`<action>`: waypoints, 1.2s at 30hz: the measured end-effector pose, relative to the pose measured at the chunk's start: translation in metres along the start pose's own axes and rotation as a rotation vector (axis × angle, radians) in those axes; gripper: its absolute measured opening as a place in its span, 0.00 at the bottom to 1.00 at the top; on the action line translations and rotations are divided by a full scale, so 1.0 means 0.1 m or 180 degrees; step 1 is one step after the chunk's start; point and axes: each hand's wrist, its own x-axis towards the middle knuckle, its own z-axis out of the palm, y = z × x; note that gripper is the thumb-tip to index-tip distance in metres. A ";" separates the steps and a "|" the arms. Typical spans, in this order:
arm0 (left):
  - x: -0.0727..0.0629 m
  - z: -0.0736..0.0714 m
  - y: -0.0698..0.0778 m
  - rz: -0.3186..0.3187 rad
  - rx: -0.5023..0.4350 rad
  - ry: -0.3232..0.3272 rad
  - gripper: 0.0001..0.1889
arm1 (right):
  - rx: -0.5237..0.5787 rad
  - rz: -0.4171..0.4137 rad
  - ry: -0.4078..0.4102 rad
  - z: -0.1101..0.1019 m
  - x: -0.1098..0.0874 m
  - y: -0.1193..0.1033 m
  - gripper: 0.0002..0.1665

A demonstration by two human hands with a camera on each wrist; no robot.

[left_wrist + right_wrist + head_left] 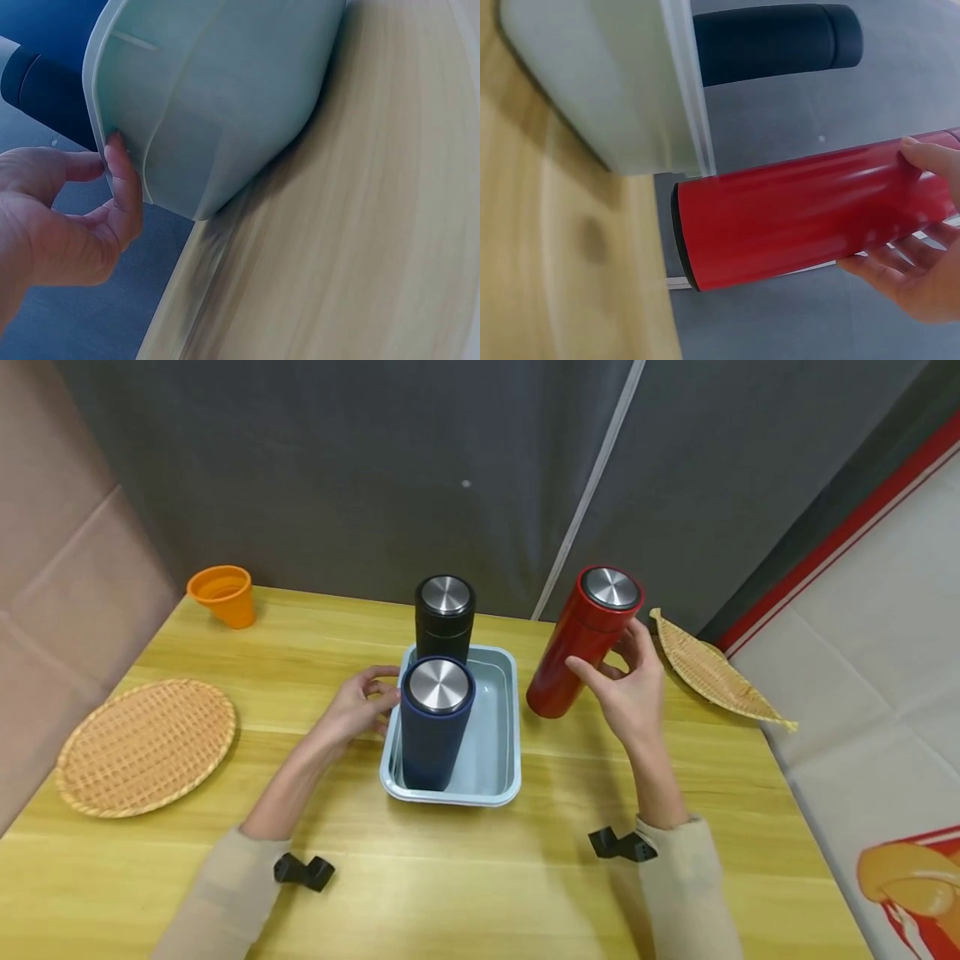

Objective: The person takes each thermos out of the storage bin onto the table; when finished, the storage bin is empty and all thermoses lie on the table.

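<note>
My right hand [630, 685] grips a red thermos [566, 652] with a silver-topped lid. The thermos leans and hangs in the air right of a pale blue tray [516, 727]; in the right wrist view its dark base [684, 238] is off the table. With thumb and fingertip, my left hand [360, 703] pinches the tray's left rim, as the left wrist view shows at the rim [96, 112]. A dark blue thermos [435, 735] stands in the front left of the tray. Behind it is a black thermos [444, 622], its lower part hidden.
An orange cup [228, 597] stands at the back left of the wooden table [420, 893]. A round woven mat [146, 747] lies at the left. At the right edge a leaf-shaped woven basket [716, 672] rests near the wall. A grey curtain [337, 477] closes the back.
</note>
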 end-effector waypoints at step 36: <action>0.01 0.01 0.01 0.0001 0.0025 0.0006 0.25 | -0.0198 0.0381 -0.0286 0.19 0.18 0.48 0.43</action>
